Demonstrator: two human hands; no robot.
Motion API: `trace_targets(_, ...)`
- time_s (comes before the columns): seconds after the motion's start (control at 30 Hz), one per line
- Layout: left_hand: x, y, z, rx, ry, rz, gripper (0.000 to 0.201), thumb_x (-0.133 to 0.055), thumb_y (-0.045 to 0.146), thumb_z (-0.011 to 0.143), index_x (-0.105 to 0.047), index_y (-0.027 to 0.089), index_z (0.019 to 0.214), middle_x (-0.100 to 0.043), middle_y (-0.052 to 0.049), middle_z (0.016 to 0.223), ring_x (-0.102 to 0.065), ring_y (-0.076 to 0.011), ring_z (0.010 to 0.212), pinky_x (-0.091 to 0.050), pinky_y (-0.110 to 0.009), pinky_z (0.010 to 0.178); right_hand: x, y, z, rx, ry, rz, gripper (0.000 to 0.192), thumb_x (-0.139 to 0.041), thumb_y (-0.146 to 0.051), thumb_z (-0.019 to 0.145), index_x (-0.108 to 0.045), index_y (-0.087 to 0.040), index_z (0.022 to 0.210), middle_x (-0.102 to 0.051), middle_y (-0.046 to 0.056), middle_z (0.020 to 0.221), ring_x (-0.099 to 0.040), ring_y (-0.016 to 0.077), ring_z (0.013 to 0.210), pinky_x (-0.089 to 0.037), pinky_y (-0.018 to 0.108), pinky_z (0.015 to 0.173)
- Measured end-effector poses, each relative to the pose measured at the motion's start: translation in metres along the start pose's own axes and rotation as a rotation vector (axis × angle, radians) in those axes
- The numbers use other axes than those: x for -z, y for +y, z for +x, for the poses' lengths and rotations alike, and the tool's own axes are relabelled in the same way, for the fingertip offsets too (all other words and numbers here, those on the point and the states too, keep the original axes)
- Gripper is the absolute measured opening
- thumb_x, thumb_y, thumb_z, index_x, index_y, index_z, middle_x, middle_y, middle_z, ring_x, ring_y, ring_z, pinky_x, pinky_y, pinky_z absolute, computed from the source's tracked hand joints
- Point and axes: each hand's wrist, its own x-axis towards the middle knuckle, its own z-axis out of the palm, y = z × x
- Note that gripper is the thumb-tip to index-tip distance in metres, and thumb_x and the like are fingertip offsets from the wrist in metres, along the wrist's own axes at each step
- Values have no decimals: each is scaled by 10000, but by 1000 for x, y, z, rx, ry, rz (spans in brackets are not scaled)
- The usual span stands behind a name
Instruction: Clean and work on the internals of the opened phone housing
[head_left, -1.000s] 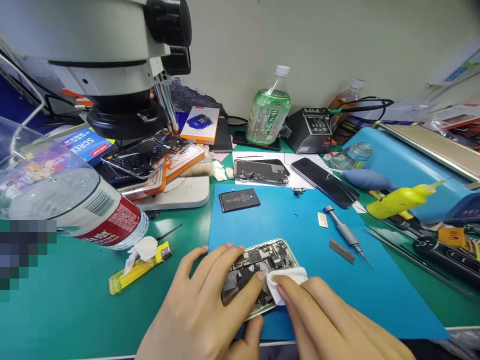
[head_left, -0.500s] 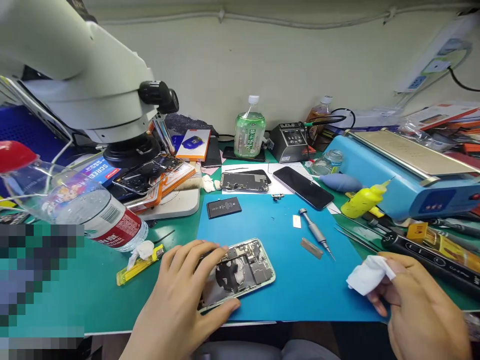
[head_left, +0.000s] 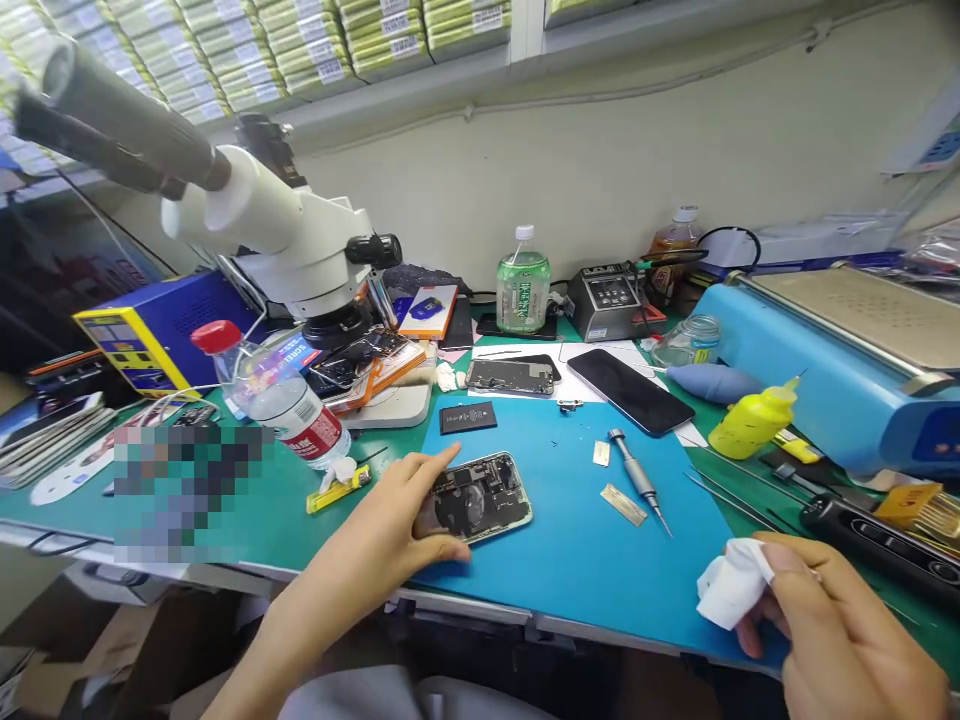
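My left hand (head_left: 401, 515) grips an opened phone (head_left: 484, 500) at its left end, thumb along the near edge and fingers at the far edge. The phone lies on a blue mat (head_left: 570, 570) with its inner parts exposed. Pinched in my right hand (head_left: 832, 620) is a folded white tissue (head_left: 733, 585), held over the mat's right side. Between the hands lie a small screwdriver (head_left: 641, 480), a thin metal strip (head_left: 622, 505) and a small pale plate (head_left: 601, 453). Beyond the phone rests a black battery (head_left: 468, 417).
A microscope (head_left: 292, 250) and a red-capped bottle (head_left: 300, 410) stand at left. Behind the mat are a removed phone screen (head_left: 510, 376), another phone (head_left: 630, 390) and a green bottle (head_left: 523, 285). Rightward are a yellow squeeze bottle (head_left: 754, 417), a blue machine (head_left: 817, 350) and a black pen-like tool (head_left: 877, 540).
The view has swung left and up, showing more of the microscope and shelf. My left hand's fingers have drawn back toward the phone's left end. The tissue stays in my right hand.
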Motion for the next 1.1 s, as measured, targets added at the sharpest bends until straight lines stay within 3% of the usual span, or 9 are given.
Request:
trace_targets(0.13, 15, 0, 7, 90, -62, -140, 494, -621, 511, 1024, -639, 334, 1484, -649, -57, 1488, -572, -326, 1368, -413, -427, 1150, -1, -18, -3, -115, -8, 68, 352, -603, -689, 947, -662, -349, 875, -587, 1, 651, -529, 221, 587, -438, 418, 583)
trace_targets(0.3, 19, -1, 15, 121, -73, -300, 398, -628, 519, 1000, -793, 242, 1234, -767, -63, 1234, -663, -296, 1144, -475, -358, 975, -1, -27, -6, -130, -31, 0, 484, -647, -775, 855, -692, -305, 961, -634, -8, 669, -567, 210, 589, -486, 375, 592)
trace_targets(0.43, 10, -7, 16, 181, -71, -489, 470, -690, 604, 928, -769, 197, 1149, -762, -43, 966, -672, -229, 883, -473, -288, 738, -1, -22, -3, -104, -77, -23, 561, -712, -783, 764, -724, -268, 985, -655, -5, 669, -600, 204, 593, -521, 331, 575)
trace_targets(0.53, -1, -9, 13, 211, -36, -644, 579, -680, 676, 906, -681, 202, 1238, -636, 29, 742, -563, -146, 648, -384, -232, 581, 1, -22, 0, -80, -85, -62, 581, -696, -796, 752, -740, -260, 972, -694, 8, 692, -647, 217, 616, -538, 323, 581)
trace_targets(0.63, -11, -6, 9, 223, -9, -756, 691, -643, 743, 897, -610, 206, 1331, -506, 81, 652, -421, -105, 526, -304, -210, 509, 0, -29, -4, -56, -110, -122, 588, -683, -811, 751, -767, -264, 949, -748, 19, 740, -709, 237, 663, -565, 324, 616)
trace_targets(0.77, -20, 0, 8, 189, -26, -815, 855, -701, 786, 832, -603, 153, 1399, -454, 90, 630, -377, -102, 534, -316, -217, 517, -18, -51, -18, 124, -139, -115, 485, -699, -745, 833, -800, -277, 906, -794, 5, 815, -721, 205, 642, -570, 290, 622)
trace_targets(0.87, -24, 2, 9, 150, -18, -799, 914, -711, 772, 840, -599, 89, 1436, -305, 126, 577, -233, -93, 547, -222, -223, 517, -47, -69, -23, 370, -128, -53, 397, -651, -632, 964, -788, -267, 889, -788, -2, 797, -700, 178, 619, -554, 274, 615)
trace_targets(0.93, -26, 2, 8, 130, -8, -782, 905, -693, 734, 884, -577, 56, 1472, -222, 136, 579, -169, -98, 576, -166, -237, 531, -68, -77, -20, 532, -189, -122, 368, -568, -538, 1052, -776, -260, 930, -770, -4, 757, -667, 163, 564, -526, 275, 569)
trace_targets(1.1, -32, 3, 8, 158, 45, -731, 824, -637, 630, 960, -562, 30, 1519, -195, 121, 598, -151, -105, 584, -113, -269, 550, -103, -81, -13, 680, -262, -228, 295, -518, -400, 1098, -747, -255, 983, -782, 7, 871, -684, 159, 623, -486, 289, 593)
